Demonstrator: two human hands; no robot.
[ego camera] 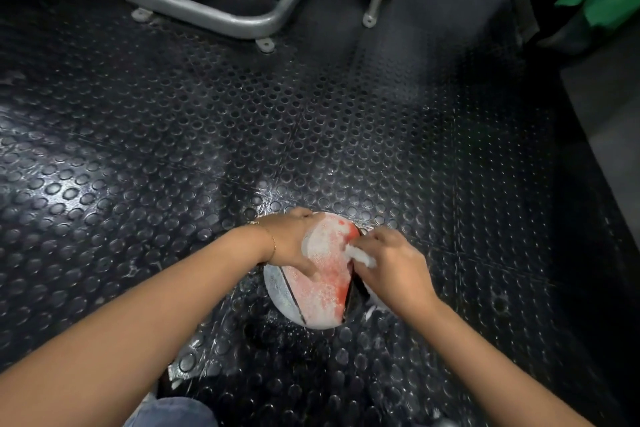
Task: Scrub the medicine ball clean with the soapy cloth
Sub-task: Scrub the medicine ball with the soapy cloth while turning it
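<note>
Right hand point(391, 263): fingers bunched round soapy cloth point(360, 255), pressing it to the ball's right side. Left hand point(294, 243): fingers laid flat on the upper left, likely steadying. Medicine ball point(322, 284): sudsy, resting on studded rubber floor point(242, 132).

The medicine ball point(318, 274) sits on the wet studded floor point(242, 135), near and just right of centre; its red and pale grey panels, split by black seams, are coated in white suds. The white soapy cloth point(360, 255), bunched, presses against its far right side
</note>
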